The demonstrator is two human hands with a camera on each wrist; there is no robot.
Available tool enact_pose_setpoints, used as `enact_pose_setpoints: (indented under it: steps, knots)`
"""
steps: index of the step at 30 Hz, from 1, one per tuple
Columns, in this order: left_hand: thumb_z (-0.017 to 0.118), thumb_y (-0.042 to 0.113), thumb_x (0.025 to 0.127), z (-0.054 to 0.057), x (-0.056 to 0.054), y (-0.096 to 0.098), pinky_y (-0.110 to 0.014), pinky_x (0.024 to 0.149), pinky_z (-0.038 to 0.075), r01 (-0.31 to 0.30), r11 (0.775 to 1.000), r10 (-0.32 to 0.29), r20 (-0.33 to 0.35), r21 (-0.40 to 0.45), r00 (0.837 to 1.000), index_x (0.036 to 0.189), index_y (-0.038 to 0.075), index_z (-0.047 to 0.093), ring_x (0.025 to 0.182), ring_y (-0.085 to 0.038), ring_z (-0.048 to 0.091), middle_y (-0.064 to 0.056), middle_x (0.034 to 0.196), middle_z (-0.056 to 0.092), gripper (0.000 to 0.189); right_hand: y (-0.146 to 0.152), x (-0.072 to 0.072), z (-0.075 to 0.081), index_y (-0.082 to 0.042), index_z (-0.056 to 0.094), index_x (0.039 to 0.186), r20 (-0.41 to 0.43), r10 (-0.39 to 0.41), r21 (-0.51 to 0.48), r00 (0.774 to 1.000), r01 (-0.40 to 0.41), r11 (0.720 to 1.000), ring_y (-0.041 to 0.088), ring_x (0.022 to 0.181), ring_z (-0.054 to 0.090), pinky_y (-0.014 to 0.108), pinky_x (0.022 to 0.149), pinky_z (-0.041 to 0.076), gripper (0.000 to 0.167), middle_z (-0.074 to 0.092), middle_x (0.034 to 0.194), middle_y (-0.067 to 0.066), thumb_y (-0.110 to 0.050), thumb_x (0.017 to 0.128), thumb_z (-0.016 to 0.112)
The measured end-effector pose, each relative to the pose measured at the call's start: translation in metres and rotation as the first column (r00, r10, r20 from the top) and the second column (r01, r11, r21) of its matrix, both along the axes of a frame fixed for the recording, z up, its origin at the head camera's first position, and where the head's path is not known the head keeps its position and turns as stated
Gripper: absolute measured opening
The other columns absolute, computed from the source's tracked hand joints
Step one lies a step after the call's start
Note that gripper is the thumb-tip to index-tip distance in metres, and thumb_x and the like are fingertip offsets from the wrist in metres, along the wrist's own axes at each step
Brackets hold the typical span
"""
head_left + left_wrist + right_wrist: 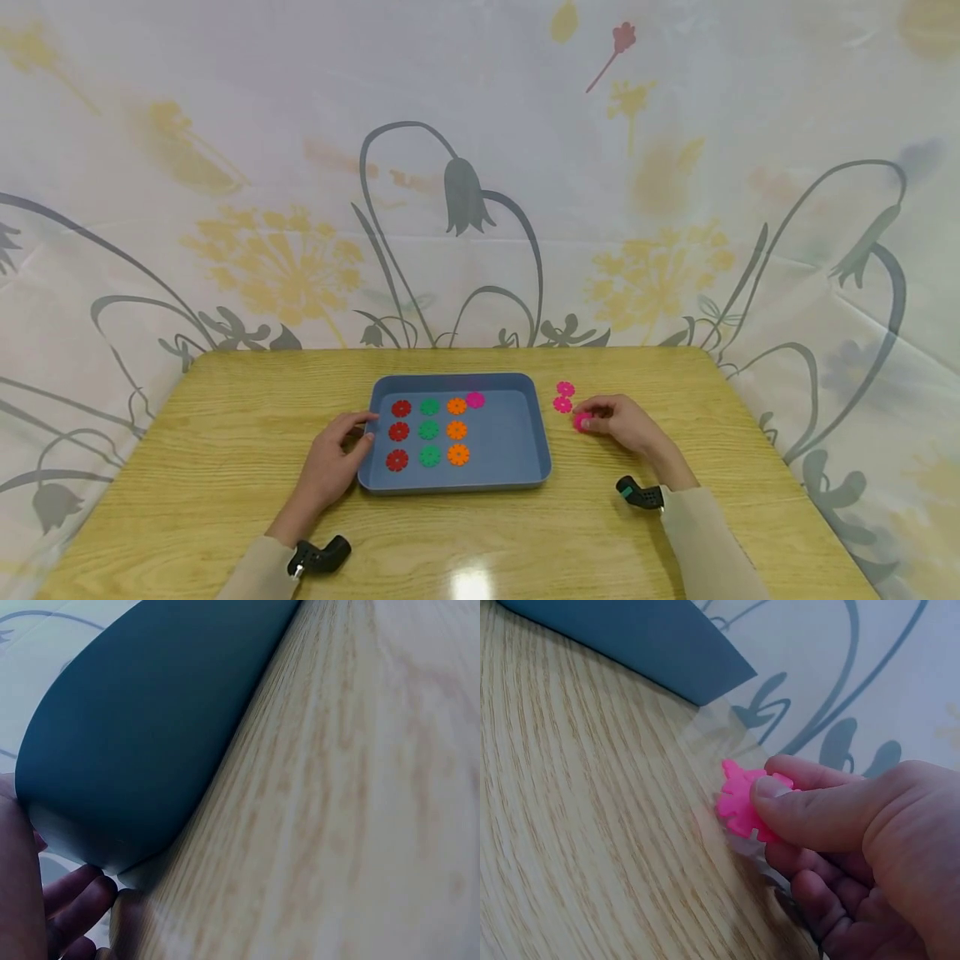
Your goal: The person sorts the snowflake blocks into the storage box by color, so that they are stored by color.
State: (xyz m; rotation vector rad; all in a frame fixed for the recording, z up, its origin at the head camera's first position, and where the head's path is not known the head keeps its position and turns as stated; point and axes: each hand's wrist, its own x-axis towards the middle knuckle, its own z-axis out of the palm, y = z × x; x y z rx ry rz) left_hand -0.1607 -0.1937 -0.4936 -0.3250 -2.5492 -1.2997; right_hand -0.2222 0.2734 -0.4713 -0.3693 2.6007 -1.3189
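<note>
A blue-grey tray [504, 482] lies on the table, with notched discs inside. My left hand [330, 463] holds the tray at its left wall, thumb and fingers at the rim; the left wrist view shows fingers [79, 904] behind the tray's corner. To the right of the tray, my right hand [626, 425] pinches a pink notched disc [739, 801] between thumb and fingers, close over the table. Two more pink discs [564, 397] lie just beyond that hand. Another pink disc [476, 400] sits in the tray near its far wall, right beside an orange one.
In the tray are columns of three red discs [399, 432], three green discs [429, 430] and three orange discs [457, 430]. The wooden table [480, 533] ends at a patterned curtain [480, 267] behind. A black camera is strapped to each wrist.
</note>
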Motion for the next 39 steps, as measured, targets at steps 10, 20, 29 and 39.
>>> enact_pose_setpoints:
  steps: [10, 20, 29, 39]
  knots:
    - [0.061, 0.014, 0.09, -0.002, -0.001, 0.0, -0.033, 0.075, 0.048, 0.004, 1.0, -0.004, -0.014, 0.001, 1.0, 0.117, 0.015, 0.063, 0.091, -0.014, 0.057, 0.0, 0.112, 0.06, 0.027, 0.001, -0.001, 0.0, -0.001, 0.062, 0.11, 0.071, -0.072, -0.126, 0.995, 0.081, 0.989, 0.023, 0.08, 0.059, 0.031, 0.067, 0.047, 0.022, 0.065, 0.094, 0.01, -0.004, 0.088, 0.059]
    - [0.061, 0.014, 0.09, 0.0, -0.001, 0.0, -0.033, 0.074, 0.049, 0.0, 1.0, 0.0, -0.018, -0.004, 1.0, 0.117, 0.014, 0.063, 0.09, -0.014, 0.057, 0.001, 0.112, 0.06, 0.027, 0.001, 0.0, 0.0, 0.007, 0.059, 0.116, 0.059, -0.018, -0.193, 0.998, 0.029, 0.981, 0.022, 0.084, 0.062, 0.031, 0.07, 0.049, 0.028, 0.062, 0.104, 0.017, -0.002, 0.089, 0.057]
    - [0.062, 0.014, 0.089, -0.001, 0.0, 0.001, -0.035, 0.075, 0.049, -0.008, 1.0, 0.008, -0.007, -0.008, 1.0, 0.116, 0.015, 0.063, 0.09, -0.013, 0.057, 0.001, 0.111, 0.06, 0.027, -0.007, 0.003, 0.009, 0.004, 0.061, 0.115, 0.043, -0.027, -0.186, 0.999, 0.034, 0.982, 0.022, 0.088, 0.062, 0.033, 0.072, 0.05, 0.028, 0.06, 0.111, 0.018, -0.006, 0.089, 0.06]
    - [0.061, 0.013, 0.089, -0.001, -0.001, 0.0, -0.033, 0.074, 0.049, 0.003, 1.0, -0.003, -0.026, -0.007, 1.0, 0.117, 0.014, 0.063, 0.089, -0.014, 0.058, 0.0, 0.111, 0.06, 0.027, -0.024, 0.0, 0.025, 0.0, 0.061, 0.117, 0.03, 0.039, -0.209, 0.999, -0.032, 0.977, 0.027, 0.093, 0.063, 0.044, 0.081, 0.048, 0.031, 0.058, 0.119, 0.017, -0.008, 0.088, 0.064]
